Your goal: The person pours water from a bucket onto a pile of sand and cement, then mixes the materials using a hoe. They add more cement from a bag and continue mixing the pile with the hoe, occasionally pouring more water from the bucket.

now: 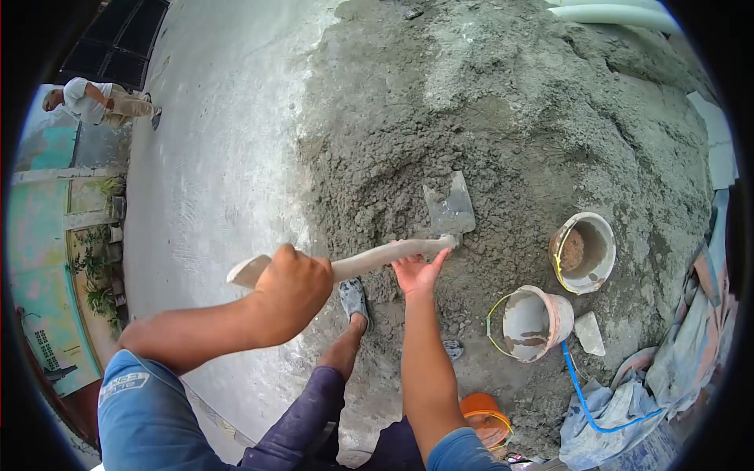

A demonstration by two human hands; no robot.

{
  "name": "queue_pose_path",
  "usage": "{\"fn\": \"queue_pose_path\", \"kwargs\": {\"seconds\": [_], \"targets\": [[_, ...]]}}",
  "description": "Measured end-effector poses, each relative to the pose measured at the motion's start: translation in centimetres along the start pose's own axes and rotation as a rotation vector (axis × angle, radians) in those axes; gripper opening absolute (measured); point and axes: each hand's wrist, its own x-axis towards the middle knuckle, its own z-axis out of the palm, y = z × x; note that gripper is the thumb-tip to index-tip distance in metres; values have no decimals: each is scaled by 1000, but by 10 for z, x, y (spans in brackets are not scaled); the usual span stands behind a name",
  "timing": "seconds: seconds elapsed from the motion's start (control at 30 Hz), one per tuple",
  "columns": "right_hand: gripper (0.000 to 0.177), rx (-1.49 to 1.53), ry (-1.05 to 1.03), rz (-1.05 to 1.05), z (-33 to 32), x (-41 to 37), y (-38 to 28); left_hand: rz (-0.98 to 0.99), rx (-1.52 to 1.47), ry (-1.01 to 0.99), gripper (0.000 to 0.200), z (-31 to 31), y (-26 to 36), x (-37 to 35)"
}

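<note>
A hoe lies across in front of me, its pale wooden handle (369,259) running left to right. Its grey metal blade (451,206) points away from me and rests in the wet grey mortar mix (377,173). My left hand (294,279) is wrapped round the handle near its free end. Closer to the blade, my right hand (419,271) holds the handle from below, palm up, with its fingers hidden beneath the wood and the thumb along the near side.
Two mortar-stained buckets (537,323) (585,253) stand to the right, with an orange bucket (484,420) near my legs. A concrete chunk (589,334) and crumpled sacks (620,412) lie close by. Smooth pavement (220,149) extends left, where a person (98,102) stands far off.
</note>
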Motion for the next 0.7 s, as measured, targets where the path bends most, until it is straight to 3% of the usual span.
{"fn": "queue_pose_path", "kwargs": {"seconds": [0.03, 0.1, 0.17, 0.2, 0.27, 0.3, 0.37, 0.43, 0.53, 0.57, 0.6, 0.63, 0.7], "targets": [[75, -16, 11, 12, -23, 36, 16, -48, -122, -39, 9, 40, 4, -22], [40, -47, 109, -85, -74, 89, 43, -203, -438, -107, 5, 127, 2, -57], [25, -275, 370, -146, -82, 78, 82, -319, -652, -288, 7, 211, 21, -86], [21, -404, 398, -211, -80, 58, 95, -337, -772, -356, 8, 244, 32, -105], [22, -637, 542, -362, -58, 12, 122, -337, -1100, -471, 20, 296, 71, -151], [39, -782, 641, -463, -24, -17, 140, -322, -1245, -497, 28, 309, 97, -169], [42, -964, 590, -546, 14, -26, 141, -288, -1454, -546, 39, 303, 129, -175], [44, -1238, 469, -637, 62, -20, 128, -249, -1668, -475, 44, 278, 134, -143], [37, -1585, 280, -709, 168, 56, 112, 136, -2244, 1, 57, 276, 139, -45], [35, -1690, 210, -729, 190, 99, 101, 138, -2392, 171, 60, 271, 131, -3], [33, -1779, 212, -764, 210, 141, 97, 158, -2570, 163, 57, 267, 118, 41], [34, -1898, 198, -787, 226, 184, 92, 93, -2707, 15, 55, 259, 92, 76], [50, -2240, 282, -813, 252, 262, 85, -3, -2792, 136, 46, 253, 71, 143]]}}
